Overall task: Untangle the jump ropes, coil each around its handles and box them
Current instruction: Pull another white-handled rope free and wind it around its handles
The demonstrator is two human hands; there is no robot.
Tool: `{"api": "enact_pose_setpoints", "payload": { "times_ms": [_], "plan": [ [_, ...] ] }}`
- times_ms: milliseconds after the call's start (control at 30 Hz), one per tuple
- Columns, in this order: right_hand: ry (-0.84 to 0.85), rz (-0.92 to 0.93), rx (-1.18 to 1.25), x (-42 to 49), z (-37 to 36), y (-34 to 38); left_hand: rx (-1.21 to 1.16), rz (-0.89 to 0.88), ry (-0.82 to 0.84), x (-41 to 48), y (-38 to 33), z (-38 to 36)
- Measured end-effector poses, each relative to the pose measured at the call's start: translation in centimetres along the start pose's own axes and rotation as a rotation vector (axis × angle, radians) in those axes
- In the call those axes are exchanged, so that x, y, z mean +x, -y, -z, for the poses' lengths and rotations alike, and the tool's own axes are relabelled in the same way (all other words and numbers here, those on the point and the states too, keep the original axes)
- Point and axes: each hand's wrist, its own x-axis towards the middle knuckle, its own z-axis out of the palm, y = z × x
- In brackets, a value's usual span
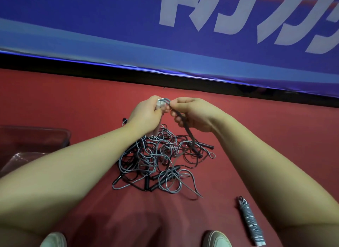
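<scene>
1. Shoe tips (pixel 217 239) are seen at the bottom edge; the work is viewed from above.
2. Coiled rope (pixel 250 223): wound round its handles and laid on the floor at right, well apart from the pile, prob. so it is not re-snagged. Not yet boxed.
3. Tangled ropes (pixel 156 158): grey and black cords w/ black handles (pixel 207 146), heaped at centre.
4. Clear box (pixel 27 144): set at left, near the pile, for packing.
5. Left hand (pixel 146 114): fingers clenched round white handles (pixel 159 103), raised above the pile so the cord hangs free.
6. Right hand (pixel 192 114): grey cord (pixel 183 121) is pinched betw. thumb and fingers just beside the handle tops; winding is judged to be starting.
7. Red floor (pixel 256 127) is backed by a black strip (pixel 91 72) and a blue banner (pixel 110 26) w/ white lettering.
</scene>
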Motion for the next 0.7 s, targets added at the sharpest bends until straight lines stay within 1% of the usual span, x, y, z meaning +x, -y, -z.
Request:
{"api": "enact_pose_setpoints", "payload": {
  "times_ms": [67,100,167,233,300,367,433,500,567,600,633,667,700],
  "plan": [
    [-0.019,-0.036,0.007,0.4,0.4,-0.1,0.003,0.007,-0.088,0.3,0.1,-0.1],
    [-0.025,-0.066,0.037,0.6,0.5,-0.2,-0.058,0.025,-0.114,0.6,0.1,0.0],
    [-0.010,-0.150,0.165,0.8,0.8,-0.7,-0.241,0.076,-0.149,1.2,0.5,0.5],
    [0.037,-0.208,0.307,0.9,0.7,-1.3,-0.300,0.102,-0.175,1.6,1.1,1.1],
    [0.048,-0.206,0.328,1.0,0.4,-1.9,-0.393,0.139,-0.202,1.8,1.6,1.4],
    [0.029,-0.173,0.289,1.1,0.1,-2.3,-0.587,0.225,-0.268,2.1,1.7,1.9],
    [0.052,-0.130,0.287,1.3,0.0,-2.6,-0.705,0.293,-0.328,2.6,1.6,2.6],
    [0.063,-0.064,0.236,1.6,-0.1,-2.7,-0.801,0.332,-0.330,3.0,1.6,3.1],
    [-0.007,-0.004,0.175,2.0,-0.4,-3.0,-0.951,0.379,-0.328,3.2,1.3,3.4],
    [-0.068,0.012,0.135,2.0,-0.8,-3.1,-1.032,0.397,-0.331,3.1,1.0,3.4],
    [-0.144,0.036,0.054,2.2,-1.2,-3.0,-1.105,0.414,-0.336,3.0,0.8,3.4],
    [-0.229,0.058,-0.092,2.3,-1.5,-3.0,-1.173,0.432,-0.344,3.0,0.6,3.4],
    [-0.310,0.074,-0.296,2.4,-1.7,-3.1,-1.228,0.450,-0.352,3.0,0.5,3.4]
  ]
}}
